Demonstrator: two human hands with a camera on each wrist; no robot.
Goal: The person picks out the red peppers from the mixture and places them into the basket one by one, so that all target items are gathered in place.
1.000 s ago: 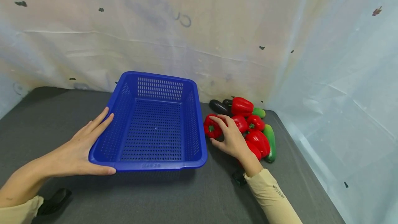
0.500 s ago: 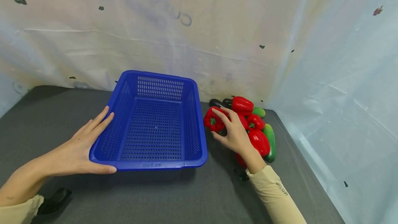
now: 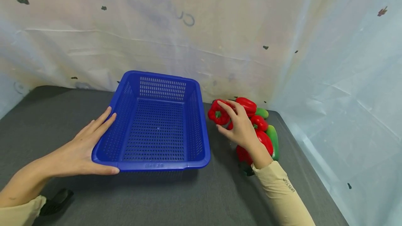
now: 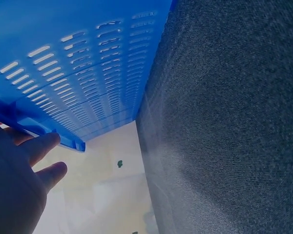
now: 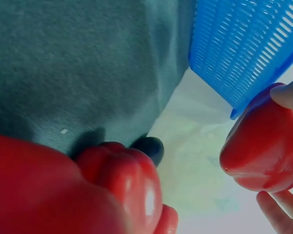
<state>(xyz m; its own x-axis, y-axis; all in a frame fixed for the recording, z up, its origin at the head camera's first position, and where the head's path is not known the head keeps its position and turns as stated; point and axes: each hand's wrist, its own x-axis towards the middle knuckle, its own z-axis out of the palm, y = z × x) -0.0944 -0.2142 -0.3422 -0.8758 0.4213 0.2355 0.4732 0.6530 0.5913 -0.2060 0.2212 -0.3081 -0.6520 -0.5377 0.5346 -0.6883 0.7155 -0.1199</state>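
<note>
My right hand [image 3: 242, 128] holds a red bell pepper [image 3: 216, 113] between thumb and fingers, just right of a blue plastic basket [image 3: 150, 165]. In the right wrist view the held pepper [image 5: 266, 146] is raised above the dark surface, its green stem end largely hidden. My left hand [image 3: 83, 149] rests on the basket's near left corner. Its fingers lie spread and straight along the left rim, while the thumb lies on the front rim. Nothing lies inside the basket.
Under and beyond my right hand are several more red peppers [image 3: 259, 123], with green cucumbers [image 3: 274, 140] at their right. A dark eggplant [image 5: 149, 148] shows behind the peppers. Pale plastic sheeting [image 3: 188, 44] hangs behind the grey tabletop [image 3: 141, 201].
My right hand has moved away from me and slightly right, lifting the bell pepper off the pile's left side; it now covers the eggplants. The left hand and basket stay put.
</note>
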